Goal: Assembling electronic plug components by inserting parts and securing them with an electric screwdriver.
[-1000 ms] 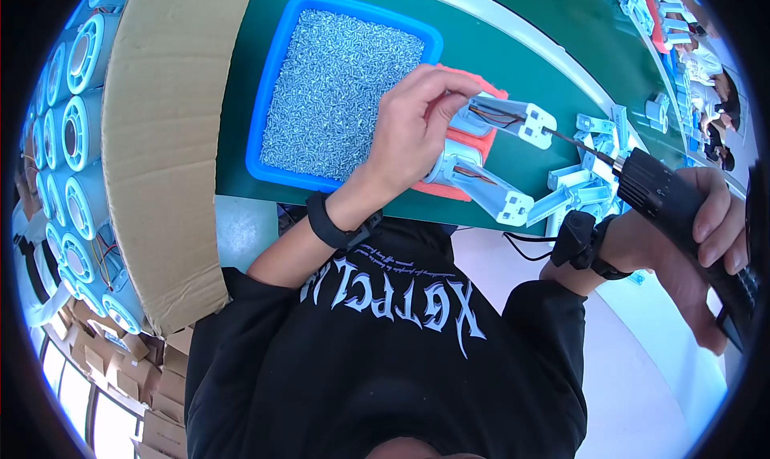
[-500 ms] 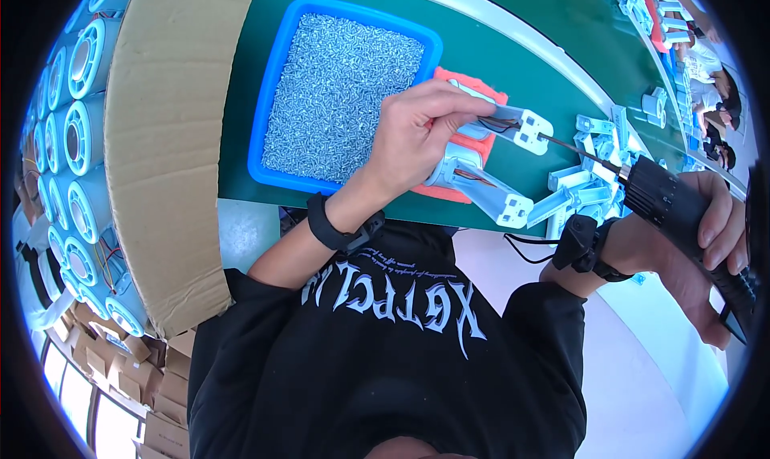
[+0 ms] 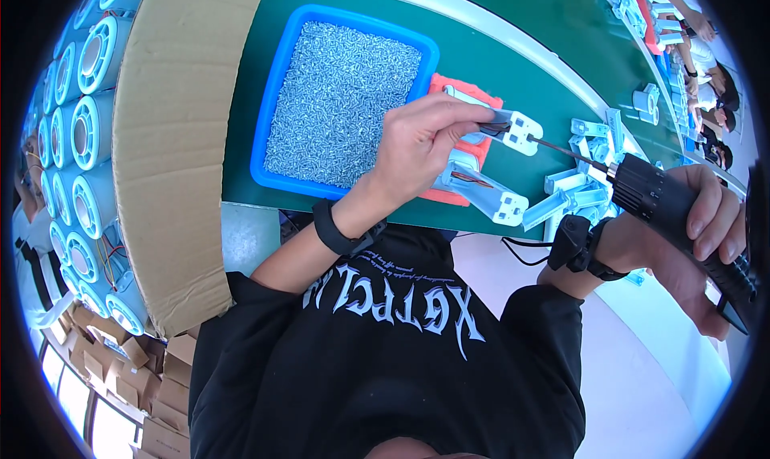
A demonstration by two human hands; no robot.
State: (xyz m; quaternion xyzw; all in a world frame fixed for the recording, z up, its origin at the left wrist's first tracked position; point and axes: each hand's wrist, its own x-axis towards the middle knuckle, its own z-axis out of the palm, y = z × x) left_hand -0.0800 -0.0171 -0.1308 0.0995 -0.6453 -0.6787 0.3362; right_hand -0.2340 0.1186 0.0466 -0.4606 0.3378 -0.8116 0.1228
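Observation:
My left hand [image 3: 413, 142] is closed, pinching a light-blue plastic housing [image 3: 507, 127] with dark wires inside and a white end piece. The fingertips hide part of it. In my right hand [image 3: 712, 218] is a black electric screwdriver [image 3: 654, 190], gripped round its body. Its long thin bit [image 3: 571, 153] reaches leftward, with the tip at the white end of the held housing. Just nearer to me lies a second housing [image 3: 491, 196] of the same kind, brown wires showing. Both rest on an orange-red padded holder [image 3: 449, 196].
A blue tray [image 3: 261, 130] full of small silver screws [image 3: 341, 98] sits on the green table [image 3: 241, 174]. More light-blue plastic parts [image 3: 589, 194] are piled to the right. Cardboard [image 3: 172, 138] stands at left beside stacked light-blue cylinders [image 3: 95, 126]. Other people work at far right.
The view has shifted slightly. Both hands, the housing and the screwdriver appear a little further left, with the bit tip still at the housing's white end.

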